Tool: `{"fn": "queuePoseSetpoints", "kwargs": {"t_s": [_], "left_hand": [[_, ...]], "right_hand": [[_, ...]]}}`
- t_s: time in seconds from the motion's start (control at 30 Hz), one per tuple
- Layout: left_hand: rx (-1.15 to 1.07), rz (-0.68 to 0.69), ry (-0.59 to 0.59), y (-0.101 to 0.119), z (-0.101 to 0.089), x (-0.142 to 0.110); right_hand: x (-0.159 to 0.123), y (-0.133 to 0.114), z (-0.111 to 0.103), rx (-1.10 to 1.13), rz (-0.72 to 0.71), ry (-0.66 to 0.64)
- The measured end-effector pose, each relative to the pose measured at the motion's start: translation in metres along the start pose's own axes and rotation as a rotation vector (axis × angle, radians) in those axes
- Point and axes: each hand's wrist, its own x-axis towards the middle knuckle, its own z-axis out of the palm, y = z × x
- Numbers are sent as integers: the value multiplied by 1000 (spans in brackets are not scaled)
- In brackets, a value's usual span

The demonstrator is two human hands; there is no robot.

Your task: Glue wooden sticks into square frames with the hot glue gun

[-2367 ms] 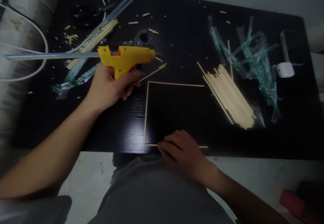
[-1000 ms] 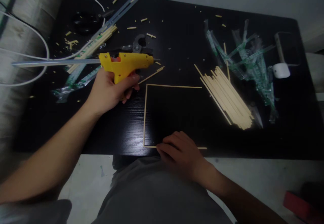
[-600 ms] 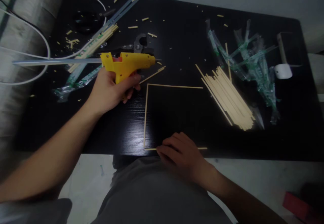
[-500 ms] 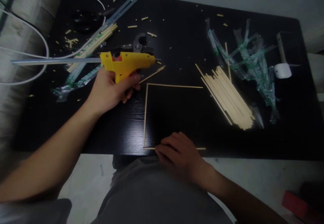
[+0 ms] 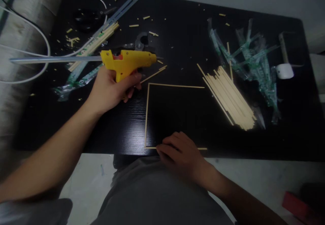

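My left hand [image 5: 111, 89] is wrapped round the handle of a yellow glue gun [image 5: 129, 60], whose nozzle points right. A long translucent glue stick [image 5: 56, 59] sticks out of its back. Three thin wooden sticks lie as a three-sided frame on the black table: a left stick [image 5: 147, 116], a far stick [image 5: 177, 85] and a near stick [image 5: 202, 148]. My right hand [image 5: 181, 154] is closed over the middle of the near stick, by the table edge; its fingertips are partly hidden. The frame's right side has no stick.
A pile of wooden sticks [image 5: 228, 98] lies right of the frame, beside crumpled plastic wrappers [image 5: 261, 59] and a white earbud case [image 5: 284, 71]. Behind the glue gun are cutting pliers [image 5: 138, 43], black-handled scissors [image 5: 87, 19], more sticks and a white cable [image 5: 45, 37].
Both hands hold nearly the same pose, with the glue gun and sticks in place. The whole view has shifted very slightly.
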Motion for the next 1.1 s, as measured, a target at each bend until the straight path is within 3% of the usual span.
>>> {"fn": "queuePoseSetpoints", "kwargs": {"t_s": [0.37, 0.5, 0.6, 0.8, 0.9, 1.1], "left_hand": [[32, -5, -14, -7, -5, 1], [118, 4, -147, 2, -15, -6], [248, 16, -280, 11, -31, -21], [394, 73, -431, 18, -68, -65], [437, 101, -543, 18, -73, -85], [562, 146, -528, 10, -66, -111]], "right_hand": [[-1, 2, 2, 1, -11, 16], [0, 1, 2, -3, -20, 30], [1, 2, 3, 3, -23, 37], [1, 3, 1, 24, -30, 31], [1, 3, 1, 28, -26, 24], [1, 2, 1, 31, -27, 36]]}}
